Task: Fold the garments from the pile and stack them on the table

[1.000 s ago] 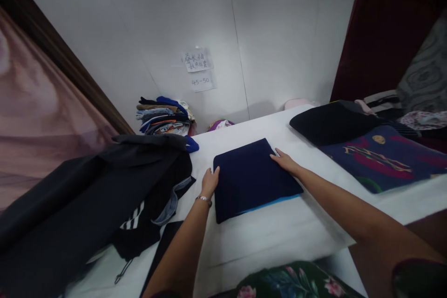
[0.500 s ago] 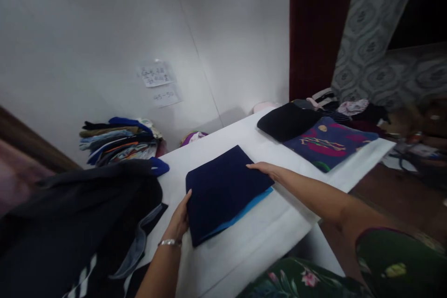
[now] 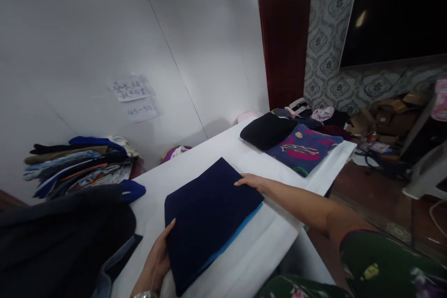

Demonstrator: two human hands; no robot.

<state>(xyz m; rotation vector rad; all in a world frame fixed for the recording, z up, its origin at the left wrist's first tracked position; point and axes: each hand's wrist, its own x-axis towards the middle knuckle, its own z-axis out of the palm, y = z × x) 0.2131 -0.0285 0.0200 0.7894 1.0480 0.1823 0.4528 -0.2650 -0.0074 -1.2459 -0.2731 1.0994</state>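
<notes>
A folded navy garment (image 3: 209, 214) is held between my two hands over the white table (image 3: 240, 260). A bright blue layer (image 3: 232, 236) shows under its near edge. My left hand (image 3: 158, 255) grips the left side, its thumb on top and its other fingers hidden beneath. At the right edge my right hand (image 3: 252, 181) pinches the cloth, thumb and finger on the upper face. Whether the garment touches the table beneath cannot be made out.
To the left lies a heap of dark clothing (image 3: 59, 233), with a stack of folded clothes (image 3: 80, 163) behind it. A black folded garment (image 3: 267, 130) and a purple patterned garment (image 3: 303, 149) lie at the table's far right. Cardboard boxes (image 3: 387, 116) sit beyond.
The camera view has swung to the right and up, so a wall screen and boxes now show. Both hands still hold the navy garment, which appears lower and further left in view.
</notes>
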